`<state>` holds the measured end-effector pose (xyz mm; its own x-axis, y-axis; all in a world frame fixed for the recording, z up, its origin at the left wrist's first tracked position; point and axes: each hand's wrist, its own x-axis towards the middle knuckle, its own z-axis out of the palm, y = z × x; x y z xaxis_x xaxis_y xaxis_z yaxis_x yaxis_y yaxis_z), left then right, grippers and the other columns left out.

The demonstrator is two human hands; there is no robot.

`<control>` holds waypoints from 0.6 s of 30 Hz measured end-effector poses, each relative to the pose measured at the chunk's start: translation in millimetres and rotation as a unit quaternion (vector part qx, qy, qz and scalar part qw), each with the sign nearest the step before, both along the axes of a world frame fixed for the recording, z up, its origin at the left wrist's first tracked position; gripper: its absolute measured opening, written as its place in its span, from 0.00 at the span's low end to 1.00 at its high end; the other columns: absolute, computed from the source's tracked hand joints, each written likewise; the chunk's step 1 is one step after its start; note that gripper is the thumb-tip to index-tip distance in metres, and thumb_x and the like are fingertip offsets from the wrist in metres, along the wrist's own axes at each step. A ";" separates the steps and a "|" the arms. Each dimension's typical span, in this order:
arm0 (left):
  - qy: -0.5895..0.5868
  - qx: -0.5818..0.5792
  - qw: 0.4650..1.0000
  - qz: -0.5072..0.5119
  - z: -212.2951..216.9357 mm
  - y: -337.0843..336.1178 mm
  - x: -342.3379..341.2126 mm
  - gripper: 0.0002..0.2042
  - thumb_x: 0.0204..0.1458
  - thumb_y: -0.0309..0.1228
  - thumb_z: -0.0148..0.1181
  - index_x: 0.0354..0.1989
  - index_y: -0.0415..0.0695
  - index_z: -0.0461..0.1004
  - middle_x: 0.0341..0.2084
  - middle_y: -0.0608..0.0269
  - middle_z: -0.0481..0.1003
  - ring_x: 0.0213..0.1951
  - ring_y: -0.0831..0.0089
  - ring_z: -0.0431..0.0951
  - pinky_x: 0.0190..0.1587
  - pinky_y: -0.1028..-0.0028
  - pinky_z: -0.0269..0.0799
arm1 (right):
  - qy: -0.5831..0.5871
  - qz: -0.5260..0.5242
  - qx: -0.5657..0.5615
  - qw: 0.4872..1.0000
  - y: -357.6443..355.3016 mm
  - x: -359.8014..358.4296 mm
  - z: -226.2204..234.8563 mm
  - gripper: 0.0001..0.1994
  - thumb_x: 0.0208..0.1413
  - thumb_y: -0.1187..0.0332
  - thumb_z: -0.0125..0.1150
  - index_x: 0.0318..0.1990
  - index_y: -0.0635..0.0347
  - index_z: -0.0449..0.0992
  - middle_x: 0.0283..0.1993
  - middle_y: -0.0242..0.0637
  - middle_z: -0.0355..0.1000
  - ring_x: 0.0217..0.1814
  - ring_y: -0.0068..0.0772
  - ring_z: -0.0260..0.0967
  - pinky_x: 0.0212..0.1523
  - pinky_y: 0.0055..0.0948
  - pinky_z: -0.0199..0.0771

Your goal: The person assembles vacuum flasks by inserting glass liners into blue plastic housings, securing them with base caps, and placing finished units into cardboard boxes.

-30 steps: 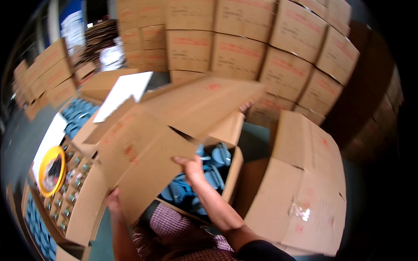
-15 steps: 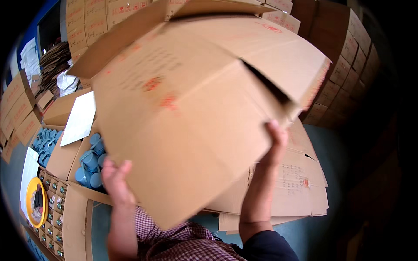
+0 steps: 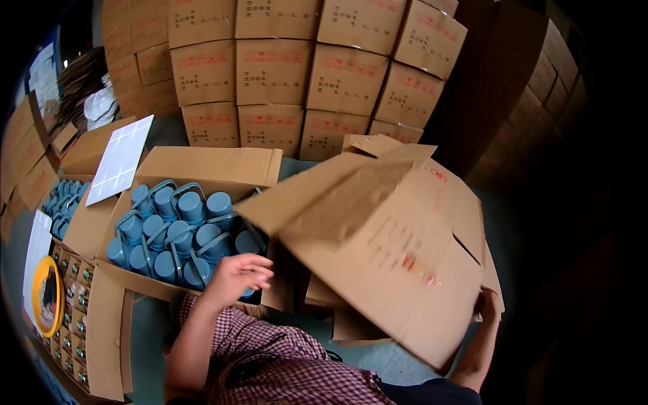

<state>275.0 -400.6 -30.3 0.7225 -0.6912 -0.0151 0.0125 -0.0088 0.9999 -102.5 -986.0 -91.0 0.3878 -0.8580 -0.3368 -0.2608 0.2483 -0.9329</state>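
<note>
A flattened brown cardboard carton [image 3: 432, 226] with red and black print lies tilted at my right, its flaps loose. My right hand [image 3: 487, 304] grips its near right edge, the fingers partly hidden by the board. My left hand [image 3: 241, 277] is off the carton, fingers loosely bent and apart, with nothing in it. It hovers over the near right corner of an open box [image 3: 209, 162] that holds several blue-grey lidded containers [image 3: 191, 206] with strap handles. More folded cardboard [image 3: 324, 295] shows beneath the carton.
Stacked sealed cartons [image 3: 273, 71] form a wall at the back. A white panel [image 3: 121, 158] leans between two open boxes at left. Nearer, a yellow basin [image 3: 36, 290] rests on a divided box of small metallic-topped items [image 3: 79, 325]. More stacked cartons [image 3: 536, 101] stand at far right.
The carton has swung down and right, uncovering the box of blue-grey containers and the back wall of cartons. My left hand has let go of it; my right hand moved right with it.
</note>
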 end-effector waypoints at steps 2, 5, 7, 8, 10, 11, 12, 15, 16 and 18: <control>0.047 0.022 0.995 0.089 -21.2 28.3 14.3 0.13 0.50 0.24 0.56 0.45 0.37 0.72 0.33 0.53 0.78 0.29 0.71 0.80 0.27 0.79 0.73 | 0.252 -0.093 -0.099 0.958 11.2 19.1 49.2 0.10 0.53 0.69 0.50 0.39 0.64 0.73 0.28 0.41 0.73 0.27 0.37 0.71 0.28 0.35 0.73; 0.102 0.025 0.982 0.156 -55.6 48.9 20.9 0.14 0.48 0.25 0.57 0.45 0.35 0.71 0.33 0.51 0.77 0.27 0.69 0.80 0.26 0.79 0.72 | 0.221 -0.028 -0.343 0.913 -11.8 57.9 67.2 0.08 0.52 0.70 0.51 0.37 0.62 0.74 0.25 0.40 0.71 0.22 0.35 0.70 0.21 0.31 0.70; 0.105 0.054 0.977 0.176 -73.1 53.8 18.0 0.13 0.50 0.24 0.54 0.44 0.35 0.71 0.32 0.52 0.78 0.27 0.67 0.80 0.27 0.76 0.74 | 0.102 0.051 -0.503 0.857 -28.3 100.7 72.4 0.07 0.51 0.70 0.52 0.34 0.62 0.75 0.24 0.39 0.71 0.22 0.35 0.71 0.22 0.30 0.70; 0.118 0.058 0.970 0.203 -78.1 67.0 13.0 0.13 0.49 0.24 0.54 0.44 0.35 0.71 0.32 0.52 0.77 0.26 0.68 0.80 0.27 0.76 0.74 | 0.249 0.084 -0.515 0.816 34.9 168.4 89.8 0.07 0.50 0.69 0.54 0.31 0.60 0.77 0.27 0.39 0.73 0.26 0.39 0.73 0.25 0.32 0.71; 0.145 0.038 0.967 0.204 -91.1 64.0 7.4 0.13 0.49 0.23 0.55 0.44 0.34 0.71 0.32 0.50 0.77 0.26 0.69 0.80 0.26 0.77 0.74 | 0.425 0.275 -0.654 0.562 35.0 226.0 77.2 0.11 0.47 0.62 0.58 0.34 0.57 0.79 0.39 0.41 0.75 0.42 0.43 0.73 0.41 0.37 0.73; 0.151 0.033 0.962 0.225 -97.6 75.8 2.8 0.13 0.49 0.23 0.55 0.44 0.34 0.71 0.32 0.50 0.77 0.25 0.68 0.80 0.26 0.77 0.74 | 0.393 0.183 -0.501 0.749 88.6 269.4 82.9 0.17 0.47 0.57 0.57 0.42 0.55 0.78 0.46 0.46 0.73 0.50 0.45 0.70 0.47 0.39 0.71; 0.156 0.019 0.961 0.229 -105.1 78.7 0.0 0.13 0.49 0.23 0.54 0.44 0.34 0.71 0.32 0.50 0.77 0.25 0.68 0.80 0.26 0.76 0.75 | 0.425 0.167 -0.500 0.736 95.9 286.3 79.0 0.21 0.48 0.55 0.57 0.48 0.55 0.74 0.47 0.48 0.72 0.51 0.46 0.69 0.49 0.39 0.70; 0.177 -0.003 0.946 0.273 -127.5 101.8 -6.9 0.11 0.50 0.22 0.54 0.43 0.33 0.71 0.31 0.49 0.77 0.26 0.65 0.80 0.25 0.75 0.76 | 0.354 0.112 -0.464 0.804 71.5 350.7 40.1 0.34 0.48 0.52 0.55 0.62 0.58 0.59 0.53 0.52 0.68 0.57 0.49 0.64 0.59 0.43 0.59; 0.177 -0.030 0.939 0.295 -127.1 109.3 -12.3 0.11 0.51 0.22 0.54 0.43 0.33 0.71 0.31 0.48 0.77 0.26 0.65 0.80 0.26 0.75 0.76 | 0.333 0.119 -0.396 0.847 78.0 373.8 41.3 0.36 0.51 0.51 0.53 0.65 0.58 0.53 0.57 0.51 0.65 0.60 0.44 0.62 0.61 0.43 0.56; 0.180 -0.073 0.930 0.311 -130.3 112.1 -15.5 0.10 0.52 0.21 0.53 0.42 0.32 0.71 0.31 0.48 0.77 0.27 0.63 0.80 0.26 0.74 0.77 | 0.001 0.123 -0.367 0.922 80.1 412.0 39.9 0.34 0.55 0.53 0.50 0.66 0.59 0.51 0.62 0.50 0.59 0.64 0.41 0.58 0.64 0.39 0.52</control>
